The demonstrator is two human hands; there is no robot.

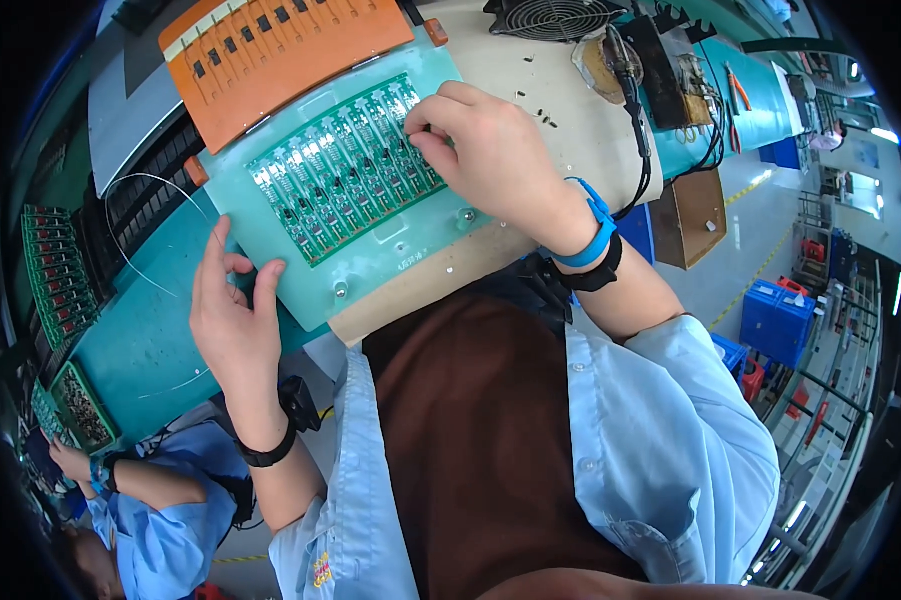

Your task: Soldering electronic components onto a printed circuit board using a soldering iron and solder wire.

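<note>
Under right hand (496,165), circuit panel (346,170) (fingertips touching)

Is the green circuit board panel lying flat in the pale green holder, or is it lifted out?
Lying flat in. The circuit board panel sits level within the pale green holder, whose surface frames it; right hand fingertips press its upper corner.

At frame centre I see a dark green circuit board panel (346,165) patterned with rows of small black parts and white pads, lying on a pale mint-green flat fixture plate (391,255). In the upper left sits an orange slotted plastic carrier (281,55) with a cream strip. My right wrist wears a bright blue wrist strap (593,232); my left, a black wristband (268,452). My shirt (661,440) is light blue, my apron (481,440) brown.
</note>
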